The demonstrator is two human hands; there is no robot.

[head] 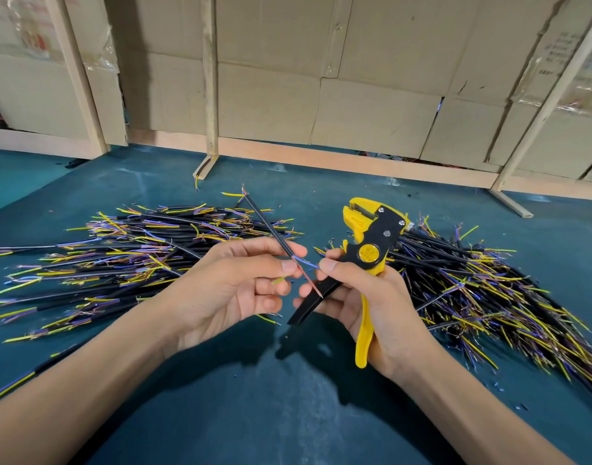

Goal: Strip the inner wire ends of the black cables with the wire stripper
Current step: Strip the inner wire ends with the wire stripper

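One black cable (271,229) is pinched above the table in the left hand (240,280), its inner wires fingered by the right hand (365,297), which also grips the wire stripper (371,250), while piles of cables on both sides are judged mostly waiting.

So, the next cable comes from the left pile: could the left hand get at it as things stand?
Probably not yet: the left hand is pinching a black cable. The left pile lies close beside it, nothing between.

I see bright light from above, and my arms throw dark shadows on the green table (287,414). The middle looks sharp. The edges bend and the wire pile (539,330) at the right goes blurry.
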